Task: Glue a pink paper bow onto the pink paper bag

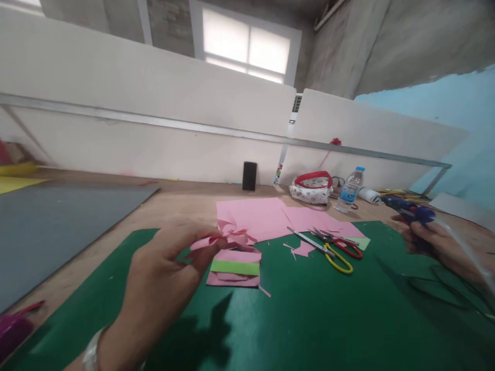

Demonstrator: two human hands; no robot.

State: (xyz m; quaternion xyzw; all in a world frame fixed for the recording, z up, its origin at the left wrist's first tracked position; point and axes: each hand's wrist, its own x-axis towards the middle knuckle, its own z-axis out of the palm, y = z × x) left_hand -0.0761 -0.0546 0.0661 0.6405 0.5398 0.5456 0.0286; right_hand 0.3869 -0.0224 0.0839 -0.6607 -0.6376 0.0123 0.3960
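Between its thumb and fingers my left hand (166, 278) pinches a pink paper flower (234, 234) by one petal, raised over the mat. Just below it lies a pink folded paper piece (232, 282) with a light green paper strip (235, 267) across it. Off to the right, my right hand (429, 239) is wrapped around a dark blue glue gun (406, 207), its nozzle pointing left. A clear glue stick (460, 245) sticks out of the gun's back, and a thin cable hangs near the hand.
A green cutting mat (301, 319) covers the table in front. On it lie pink paper sheets (251, 214), yellow-handled scissors (338, 260), red-handled scissors (350, 248) and paper scraps (303, 249). Behind stand a phone (249, 176), a pouch (310, 190) and a water bottle (350, 190). A grey board (62, 221) lies left.
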